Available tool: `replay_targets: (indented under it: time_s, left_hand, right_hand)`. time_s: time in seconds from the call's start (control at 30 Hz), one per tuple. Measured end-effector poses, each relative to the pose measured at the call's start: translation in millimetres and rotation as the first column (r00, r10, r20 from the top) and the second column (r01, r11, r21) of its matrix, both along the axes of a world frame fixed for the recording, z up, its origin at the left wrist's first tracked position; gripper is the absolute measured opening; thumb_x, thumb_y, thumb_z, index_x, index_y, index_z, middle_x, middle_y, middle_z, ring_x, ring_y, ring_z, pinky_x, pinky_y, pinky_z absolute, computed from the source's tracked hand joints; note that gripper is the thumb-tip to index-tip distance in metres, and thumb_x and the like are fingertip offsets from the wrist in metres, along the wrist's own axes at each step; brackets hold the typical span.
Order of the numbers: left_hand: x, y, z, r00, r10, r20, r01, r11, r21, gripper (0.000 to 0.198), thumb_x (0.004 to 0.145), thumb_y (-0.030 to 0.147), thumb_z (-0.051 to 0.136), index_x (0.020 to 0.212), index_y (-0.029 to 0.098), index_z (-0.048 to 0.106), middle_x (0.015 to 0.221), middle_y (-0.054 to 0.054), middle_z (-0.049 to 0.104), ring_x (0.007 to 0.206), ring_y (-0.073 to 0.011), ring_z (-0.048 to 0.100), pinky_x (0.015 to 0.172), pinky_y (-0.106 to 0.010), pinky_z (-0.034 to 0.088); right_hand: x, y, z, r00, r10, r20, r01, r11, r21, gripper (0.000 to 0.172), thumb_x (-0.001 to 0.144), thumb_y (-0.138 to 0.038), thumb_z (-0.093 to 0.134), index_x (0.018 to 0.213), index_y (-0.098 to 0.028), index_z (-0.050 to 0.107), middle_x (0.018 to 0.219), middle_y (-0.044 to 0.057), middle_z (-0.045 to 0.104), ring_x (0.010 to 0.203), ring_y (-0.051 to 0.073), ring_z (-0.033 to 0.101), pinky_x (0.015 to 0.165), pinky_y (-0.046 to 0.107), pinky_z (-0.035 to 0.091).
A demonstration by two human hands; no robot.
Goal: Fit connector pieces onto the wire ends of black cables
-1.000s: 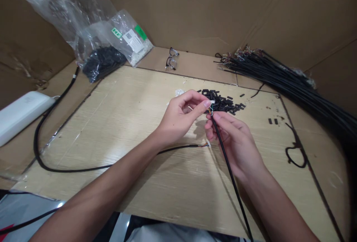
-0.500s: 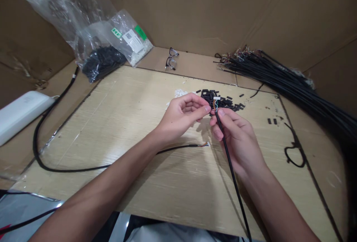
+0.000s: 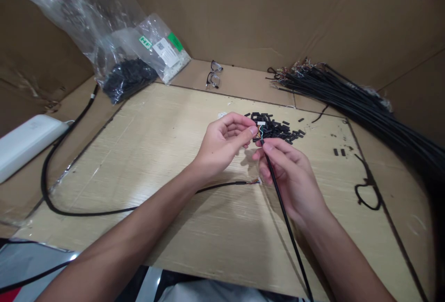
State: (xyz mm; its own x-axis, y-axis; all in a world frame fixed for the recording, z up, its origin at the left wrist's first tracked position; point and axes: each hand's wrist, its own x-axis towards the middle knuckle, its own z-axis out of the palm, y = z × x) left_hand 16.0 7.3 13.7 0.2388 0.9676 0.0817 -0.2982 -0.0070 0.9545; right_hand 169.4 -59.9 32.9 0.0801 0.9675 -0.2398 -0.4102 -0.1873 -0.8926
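Note:
Between thumb and fingers, my right hand (image 3: 287, 167) grips a black cable (image 3: 279, 190) just below its stripped end. Thin coloured wires (image 3: 262, 131) rise from that end into a small white connector (image 3: 261, 123). My left hand (image 3: 225, 142) is closed in a pinch at the orange-brown wire beside the connector; its fingertips partly cover the wire. Behind the hands lies a pile of short black tube pieces (image 3: 278, 129). Below my left hand, another black cable end (image 3: 239, 183) rests on the board, with coloured wires and a white connector.
A thick bundle of black cables (image 3: 365, 98) lies at the right. Clear bags (image 3: 132, 72) of black and white parts stand at the back left. Glasses (image 3: 213, 79) lie at the back edge. A white box-shaped device (image 3: 29, 142) sits far left, a black cable loop (image 3: 366, 195) at right.
Both hands and the held cable end have shifted slightly left. My left fingertips have moved up from the base of the wires to beside the connector.

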Motion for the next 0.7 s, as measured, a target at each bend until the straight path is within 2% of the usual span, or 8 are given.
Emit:
replay_targets:
  time_s: [0.2,0.3,0.47,0.6,0.7]
  left_hand:
    - [-0.4,1.0,-0.7,0.995,-0.044,0.087,0.050,0.996,-0.068,0.023,0.083,0.031,0.094,0.096,0.018,0.080,0.091,-0.003,0.078,0.074,-0.0113,0.067,0.073,-0.026,0.058]
    - [-0.7,1.4,-1.0,0.997,-0.033,0.071,0.039,0.996,-0.075,0.025,0.081,0.030,0.094,0.098,0.019,0.080,0.091,-0.004,0.079,0.076,-0.0128,0.068,0.073,-0.027,0.058]
    - [0.5,0.2,-1.6,1.000,0.017,0.016,-0.016,0.999,-0.037,0.036,0.076,0.034,0.099,0.099,0.019,0.076,0.084,-0.001,0.074,0.074,-0.0140,0.067,0.071,-0.028,0.058]
    - [1.5,-1.4,-0.1,0.997,0.065,-0.037,-0.063,0.997,0.046,0.026,0.080,0.025,0.093,0.097,0.019,0.074,0.085,-0.002,0.074,0.081,-0.0146,0.070,0.074,-0.026,0.058]
    - [1.0,-2.1,2.3,0.995,0.091,-0.046,-0.085,0.989,0.118,0.019,0.084,0.022,0.088,0.097,0.020,0.074,0.090,-0.003,0.075,0.085,-0.0146,0.071,0.077,-0.026,0.058]
  right_hand:
    - [0.5,1.1,-0.1,0.995,-0.071,0.068,0.068,0.997,0.045,0.033,0.071,-0.034,0.103,0.089,-0.020,0.080,0.071,-0.001,0.075,0.050,0.007,0.054,0.043,0.018,0.042]
    - [1.5,2.3,-1.0,0.992,-0.095,0.088,0.091,0.994,0.053,0.034,0.071,-0.035,0.103,0.089,-0.020,0.079,0.071,-0.001,0.076,0.050,0.008,0.055,0.043,0.018,0.042]
    - [2.3,3.7,-5.1,0.982,-0.143,0.121,0.136,0.989,0.064,0.035,0.071,-0.035,0.102,0.090,-0.021,0.078,0.071,-0.001,0.075,0.052,0.008,0.055,0.044,0.019,0.042]
    - [1.1,3.5,-7.5,0.970,-0.182,0.159,0.170,0.982,0.086,0.036,0.071,-0.035,0.102,0.091,-0.021,0.076,0.071,-0.001,0.075,0.051,0.008,0.054,0.044,0.019,0.042]
    - [0.7,2.1,-8.5,0.967,-0.154,0.203,0.132,0.984,0.117,0.033,0.075,-0.033,0.100,0.093,-0.021,0.075,0.073,-0.001,0.075,0.052,0.009,0.055,0.044,0.020,0.042]
